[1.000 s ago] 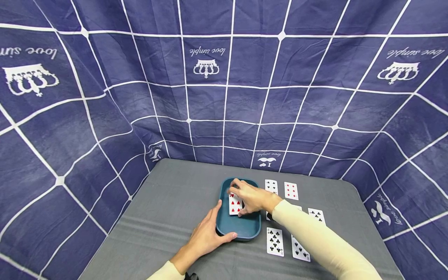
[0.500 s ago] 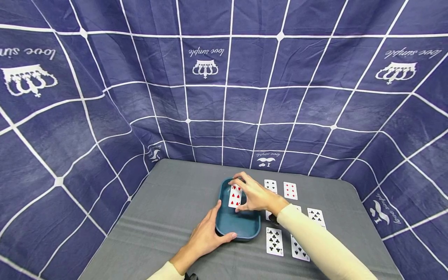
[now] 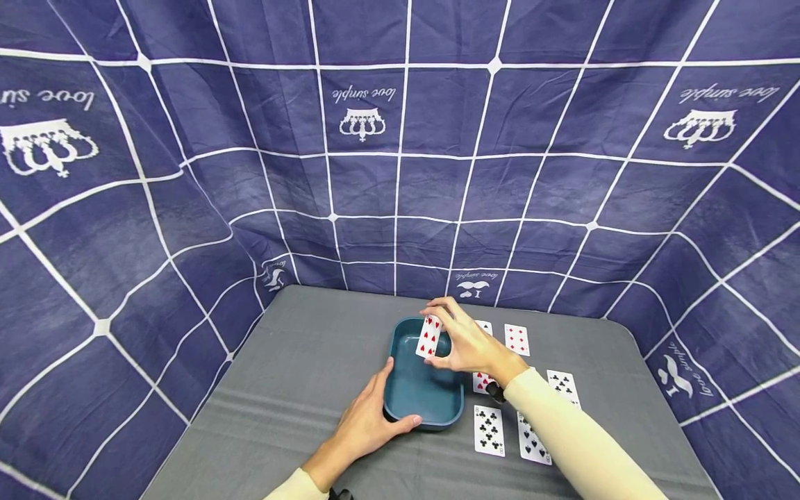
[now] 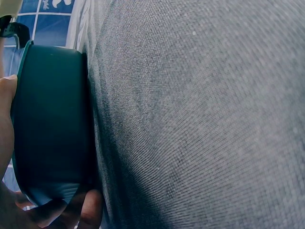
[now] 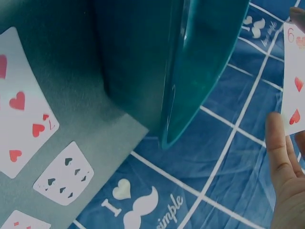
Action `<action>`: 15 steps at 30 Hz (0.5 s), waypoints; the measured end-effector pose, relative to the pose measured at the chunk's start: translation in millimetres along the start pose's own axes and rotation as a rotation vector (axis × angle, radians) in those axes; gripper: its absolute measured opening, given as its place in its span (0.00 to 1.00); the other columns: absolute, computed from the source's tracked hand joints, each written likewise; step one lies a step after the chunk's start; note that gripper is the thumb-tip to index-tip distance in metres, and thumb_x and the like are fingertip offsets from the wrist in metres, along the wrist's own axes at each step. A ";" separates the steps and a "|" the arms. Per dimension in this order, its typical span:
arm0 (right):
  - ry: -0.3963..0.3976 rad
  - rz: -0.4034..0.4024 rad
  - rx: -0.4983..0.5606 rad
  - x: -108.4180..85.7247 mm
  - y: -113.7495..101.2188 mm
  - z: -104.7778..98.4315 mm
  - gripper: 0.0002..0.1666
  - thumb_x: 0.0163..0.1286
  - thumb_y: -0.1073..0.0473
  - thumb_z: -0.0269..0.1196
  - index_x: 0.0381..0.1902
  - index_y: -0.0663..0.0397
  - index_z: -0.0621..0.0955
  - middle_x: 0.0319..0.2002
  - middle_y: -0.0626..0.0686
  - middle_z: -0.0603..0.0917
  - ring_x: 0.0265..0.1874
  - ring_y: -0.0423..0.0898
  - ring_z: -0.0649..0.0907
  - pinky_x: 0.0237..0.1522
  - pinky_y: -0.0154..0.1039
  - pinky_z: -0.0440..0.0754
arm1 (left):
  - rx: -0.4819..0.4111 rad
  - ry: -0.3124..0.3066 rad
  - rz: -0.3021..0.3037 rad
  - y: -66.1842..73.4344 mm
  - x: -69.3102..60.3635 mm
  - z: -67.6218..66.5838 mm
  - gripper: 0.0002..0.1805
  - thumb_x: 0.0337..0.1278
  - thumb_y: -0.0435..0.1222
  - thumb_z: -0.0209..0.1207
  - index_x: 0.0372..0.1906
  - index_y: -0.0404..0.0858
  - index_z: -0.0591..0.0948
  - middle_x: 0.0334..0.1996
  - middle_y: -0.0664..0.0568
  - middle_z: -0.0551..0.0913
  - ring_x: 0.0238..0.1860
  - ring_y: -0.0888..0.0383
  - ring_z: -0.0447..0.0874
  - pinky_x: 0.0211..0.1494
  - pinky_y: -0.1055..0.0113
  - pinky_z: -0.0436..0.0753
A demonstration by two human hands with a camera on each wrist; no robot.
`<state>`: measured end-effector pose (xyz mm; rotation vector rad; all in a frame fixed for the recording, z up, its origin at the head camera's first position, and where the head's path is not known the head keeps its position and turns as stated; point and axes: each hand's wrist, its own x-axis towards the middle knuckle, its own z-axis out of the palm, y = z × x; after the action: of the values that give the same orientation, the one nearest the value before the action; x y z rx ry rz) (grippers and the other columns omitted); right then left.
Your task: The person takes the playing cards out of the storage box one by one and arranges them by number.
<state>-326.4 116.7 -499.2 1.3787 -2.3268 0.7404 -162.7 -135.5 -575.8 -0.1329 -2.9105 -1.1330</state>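
My right hand (image 3: 469,344) pinches a six of hearts playing card (image 3: 428,337) by its two short ends, raised over the far right part of a dark teal tray (image 3: 425,399). In the right wrist view the same card (image 5: 295,86) shows its 6 at the right edge, beside the fingers (image 5: 275,143). My left hand (image 3: 369,420) grips the tray's near left corner, thumb at the near rim and fingers along the left side. The left wrist view shows the tray's outer wall (image 4: 52,119) close up, with fingertips (image 4: 90,207) round its end.
Right of the tray lie face-up cards: an eight of clubs (image 3: 489,430), a spades card (image 3: 535,444), a clubs card (image 3: 562,385), a diamonds card (image 3: 517,339) and a seven of hearts (image 5: 24,109). My right forearm covers some. Blue gridded cloth (image 3: 400,173) walls the grey table (image 3: 325,333).
My right hand has lifted the six of hearts from inside the tray, up and toward the far right, tilting it. My left hand stays on the tray.
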 end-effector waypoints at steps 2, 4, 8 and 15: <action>0.001 0.013 0.009 -2.4 1.7 -3.9 0.58 0.52 0.48 0.94 0.77 0.56 0.80 0.73 0.63 0.78 0.66 0.56 0.88 0.65 0.53 0.94 | -0.002 -0.002 -0.003 0.0 -0.1 -0.2 0.72 0.56 0.71 0.81 0.97 0.49 0.57 0.87 0.40 0.75 0.76 0.32 0.86 0.67 0.29 0.89; 0.001 0.028 0.024 -5.4 4.1 -8.0 0.57 0.54 0.50 0.94 0.78 0.55 0.79 0.74 0.64 0.77 0.60 0.54 0.91 0.61 0.50 0.96 | 0.000 0.000 -0.005 -0.1 -0.4 -0.4 0.72 0.56 0.72 0.81 0.97 0.49 0.58 0.87 0.40 0.75 0.76 0.32 0.86 0.67 0.29 0.89; 0.009 0.057 0.031 -12.6 10.3 -17.4 0.57 0.56 0.52 0.93 0.80 0.54 0.78 0.74 0.63 0.76 0.49 0.48 0.93 0.55 0.45 0.97 | 0.006 0.011 0.000 -0.2 -0.6 -0.3 0.72 0.55 0.71 0.81 0.97 0.49 0.58 0.87 0.40 0.76 0.76 0.31 0.87 0.67 0.29 0.89; 0.063 0.058 -0.054 -26.9 24.3 -33.2 0.59 0.54 0.53 0.92 0.81 0.55 0.78 0.72 0.63 0.77 0.53 0.52 0.91 0.57 0.51 0.94 | 0.004 0.015 0.003 -0.1 -0.6 0.1 0.72 0.55 0.69 0.82 0.97 0.49 0.59 0.87 0.41 0.76 0.75 0.33 0.87 0.65 0.29 0.89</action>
<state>-334.3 164.7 -492.9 1.2524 -2.3290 0.7210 -162.1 -135.5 -576.0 -0.1280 -2.8988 -1.1228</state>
